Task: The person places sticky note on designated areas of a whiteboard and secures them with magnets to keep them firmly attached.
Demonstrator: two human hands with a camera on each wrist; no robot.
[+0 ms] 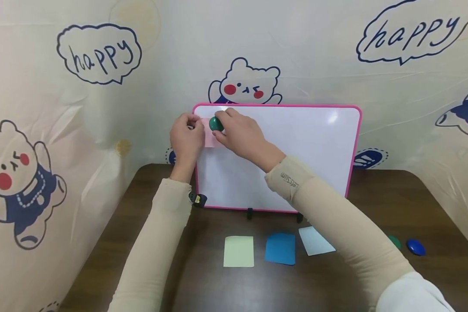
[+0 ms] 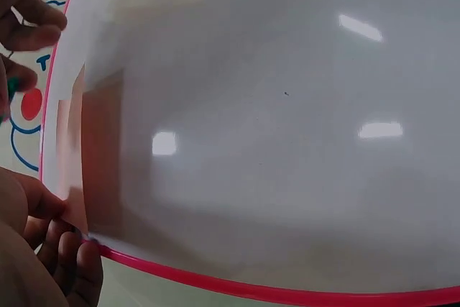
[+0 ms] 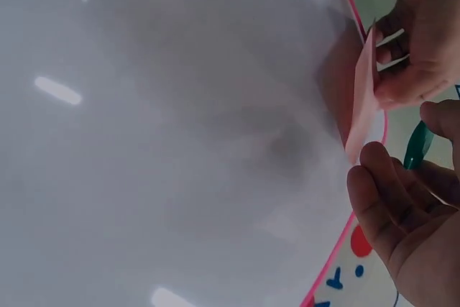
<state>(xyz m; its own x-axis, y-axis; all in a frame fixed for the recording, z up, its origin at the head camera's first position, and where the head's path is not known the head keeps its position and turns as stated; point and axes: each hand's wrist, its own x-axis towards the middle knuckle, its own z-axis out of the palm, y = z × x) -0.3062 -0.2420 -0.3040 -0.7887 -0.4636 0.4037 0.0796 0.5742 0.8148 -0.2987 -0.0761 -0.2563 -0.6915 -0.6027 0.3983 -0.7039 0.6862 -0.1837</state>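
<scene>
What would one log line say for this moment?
left hand: holds pink note | right hand: holds green magnet | on: whiteboard

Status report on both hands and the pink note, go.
Left hand pinches pink note against whiteboard top left corner. Right hand holds green magnet at the note. Nothing in the way.

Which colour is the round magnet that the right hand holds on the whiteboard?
The magnet is green; the head view shows it best.

board: whiteboard [image 2: 287, 141] with pink rim fills the view
paper: pink sheet [image 2: 72, 156] lies against its left edge
left hand [image 2: 43, 249]: fingers touching the rim corner
</scene>
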